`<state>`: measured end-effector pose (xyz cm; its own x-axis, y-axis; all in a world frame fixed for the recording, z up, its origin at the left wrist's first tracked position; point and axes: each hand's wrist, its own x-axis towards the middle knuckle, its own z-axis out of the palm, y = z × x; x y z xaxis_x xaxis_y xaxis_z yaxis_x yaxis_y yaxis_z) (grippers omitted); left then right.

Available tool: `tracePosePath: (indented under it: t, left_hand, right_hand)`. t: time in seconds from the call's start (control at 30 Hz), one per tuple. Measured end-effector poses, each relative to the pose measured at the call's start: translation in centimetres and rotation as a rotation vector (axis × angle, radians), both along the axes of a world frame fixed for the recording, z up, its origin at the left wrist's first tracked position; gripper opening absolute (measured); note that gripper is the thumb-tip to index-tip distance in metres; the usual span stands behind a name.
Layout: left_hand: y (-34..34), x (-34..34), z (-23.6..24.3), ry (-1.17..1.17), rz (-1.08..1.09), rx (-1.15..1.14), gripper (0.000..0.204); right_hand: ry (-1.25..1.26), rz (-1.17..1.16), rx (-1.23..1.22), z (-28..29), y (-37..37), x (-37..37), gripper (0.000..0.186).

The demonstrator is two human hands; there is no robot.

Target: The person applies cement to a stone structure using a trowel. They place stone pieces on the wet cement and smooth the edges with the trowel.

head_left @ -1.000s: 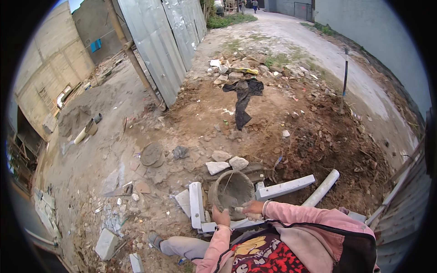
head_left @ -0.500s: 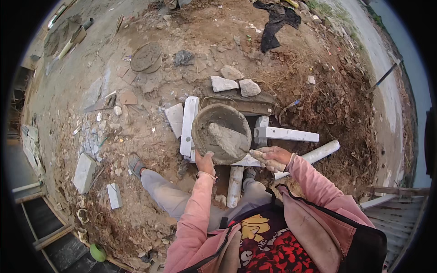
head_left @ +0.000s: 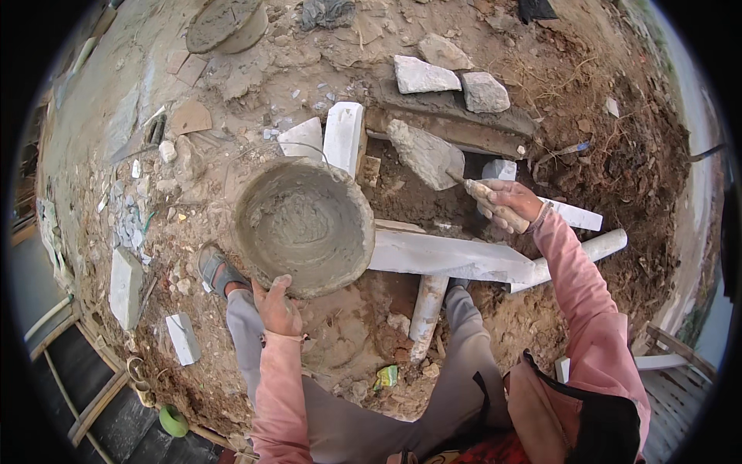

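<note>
A round bucket [head_left: 352, 203] of wet grey mortar [head_left: 294, 220] stands left of the middle. My left hand [head_left: 278, 308] grips its near rim; some fingers are hidden by the rim. In my right hand [head_left: 506, 205], the fingers are wrapped round the handle of a trowel [head_left: 429, 158], whose blade is coated in grey mortar. The blade is above a dug trench, right of the bucket and near a long mortar-smeared ledge [head_left: 448, 133]. Just below lies a long white block [head_left: 456, 257], and another white block [head_left: 342, 135] lies behind the bucket.
Three pale stones, one of them a broad white stone [head_left: 425, 75], lie behind the ledge. A second mortar basin [head_left: 224, 27] is at the far left. White pipes, one of them a pipe [head_left: 427, 317] between my legs, and loose blocks [head_left: 125, 288] lie on rubble-strewn soil.
The bucket and my left hand have shifted left, to the left of the long block. My right hand has taken the trowel out of the bucket and over the trench.
</note>
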<state>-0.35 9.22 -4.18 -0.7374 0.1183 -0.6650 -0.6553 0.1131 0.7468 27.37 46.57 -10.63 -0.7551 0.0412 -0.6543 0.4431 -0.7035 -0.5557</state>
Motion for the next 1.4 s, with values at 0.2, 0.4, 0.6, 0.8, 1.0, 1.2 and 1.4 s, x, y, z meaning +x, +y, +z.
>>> tracePosePath:
  t: [0.2, 0.4, 0.6, 0.8, 1.0, 1.2, 1.4]
  left_hand:
    - [-2.7, -2.3, 2.1, 0.128, -0.022, 0.041, 0.061]
    - [-5.7, -0.7, 0.8, -0.015, 0.053, 0.042, 0.067]
    - [-4.7, -1.6, 2.8, -0.017, 0.083, 0.006, 0.051]
    - [-4.3, -1.1, 1.3, 0.008, 0.039, -0.057, 0.031]
    - [-5.1, -1.1, 1.0, -0.055, 0.022, -0.044, 0.039]
    - [-3.7, -1.1, 1.4, -0.02, -0.017, -0.025, 0.05]
    - [-2.7, -1.1, 1.9, -0.016, -0.013, -0.094, 0.057]
  right_hand:
    - [-0.167, 0.245, 0.578, -12.4, 5.1, -12.4, 0.044]
    - [-0.49, 0.74, 1.521, -27.6, 2.6, -16.3, 0.052]
    - [-0.533, 0.677, 1.653, -27.1, 1.1, -16.1, 0.038]
    - [-0.552, 0.5, 1.595, -29.2, -0.3, -11.8, 0.056]
    - [-0.586, 0.354, 1.48, -31.3, -3.5, -10.8, 0.061]
    - [-0.644, 0.316, 1.462, -29.2, -6.7, -12.4, 0.058]
    - [-0.725, 0.248, 1.432, -30.9, -6.7, -11.3, 0.06]
